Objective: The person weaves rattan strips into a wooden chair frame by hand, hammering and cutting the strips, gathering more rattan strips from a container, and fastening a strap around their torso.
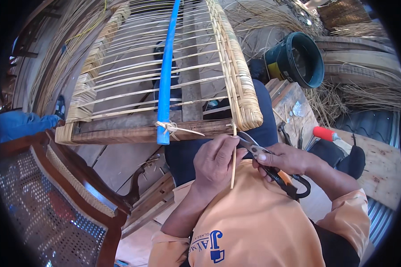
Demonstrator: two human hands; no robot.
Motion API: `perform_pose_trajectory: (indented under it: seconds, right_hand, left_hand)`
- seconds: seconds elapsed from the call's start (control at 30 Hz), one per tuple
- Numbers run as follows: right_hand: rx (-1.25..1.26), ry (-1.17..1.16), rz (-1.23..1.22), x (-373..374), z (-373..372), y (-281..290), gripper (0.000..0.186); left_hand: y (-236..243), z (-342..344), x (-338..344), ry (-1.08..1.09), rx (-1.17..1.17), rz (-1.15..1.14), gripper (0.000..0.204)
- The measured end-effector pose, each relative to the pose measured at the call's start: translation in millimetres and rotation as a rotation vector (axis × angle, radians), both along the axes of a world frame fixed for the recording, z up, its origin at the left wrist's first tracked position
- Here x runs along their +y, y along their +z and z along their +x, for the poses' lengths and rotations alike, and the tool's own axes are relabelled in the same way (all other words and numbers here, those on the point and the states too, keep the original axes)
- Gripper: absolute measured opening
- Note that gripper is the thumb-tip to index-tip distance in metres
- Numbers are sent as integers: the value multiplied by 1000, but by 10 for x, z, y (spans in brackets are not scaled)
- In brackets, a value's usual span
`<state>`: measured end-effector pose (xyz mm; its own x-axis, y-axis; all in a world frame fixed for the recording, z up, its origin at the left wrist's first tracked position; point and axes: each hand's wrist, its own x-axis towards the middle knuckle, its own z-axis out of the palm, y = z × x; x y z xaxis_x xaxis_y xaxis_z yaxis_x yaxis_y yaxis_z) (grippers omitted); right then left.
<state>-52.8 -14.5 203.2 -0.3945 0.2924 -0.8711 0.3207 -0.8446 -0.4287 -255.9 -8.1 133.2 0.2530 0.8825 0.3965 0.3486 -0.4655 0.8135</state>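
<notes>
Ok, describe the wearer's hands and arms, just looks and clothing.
The left hand and right hand are bare, without gloves, and no watch or band shows. The forearms are uncovered. The left sleeve and right sleeve are short and pale orange, like the shirt, which has a blue print on its front.

Dark blue lettering (pixel 204 242) is running across the near part of the person's peach-orange shirt (pixel 267 213); small words are sitting beside a large blue emblem (pixel 216 240); on the far right, a dark green bucket (pixel 279 53) is showing a partly yellow label (pixel 274 71), its print appearing too small to read.
</notes>
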Motion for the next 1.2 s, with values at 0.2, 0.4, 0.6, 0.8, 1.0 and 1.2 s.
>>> perform_pose_trajectory:
  seconds: [0.2,0.4,0.6,0.8,1.0,1.2]
  right_hand:
    - [43,-112,-99,194,-135,30,51]
    - [-17,-154,-134,233,-223,100,52]
    - [-116,-170,-117,177,-316,141,49]
    - [-256,245,356,-34,113,191,42]
    - [-792,26,394,-659,625,-374,41]
    - [-979,68,488,-1752,1183,-1484,47]
  left_hand:
    - [61,-51,179,-4,-33,-56,25]
    - [82,-49,330,-13,-109,-98,21]
    - [113,-67,407,1,-110,-153,26]
    - [134,-285,42,-180,-67,-214,20]
    - [-114,-151,-226,-209,357,-510,23]
    - [-24,-125,-180,-173,318,-492,28]
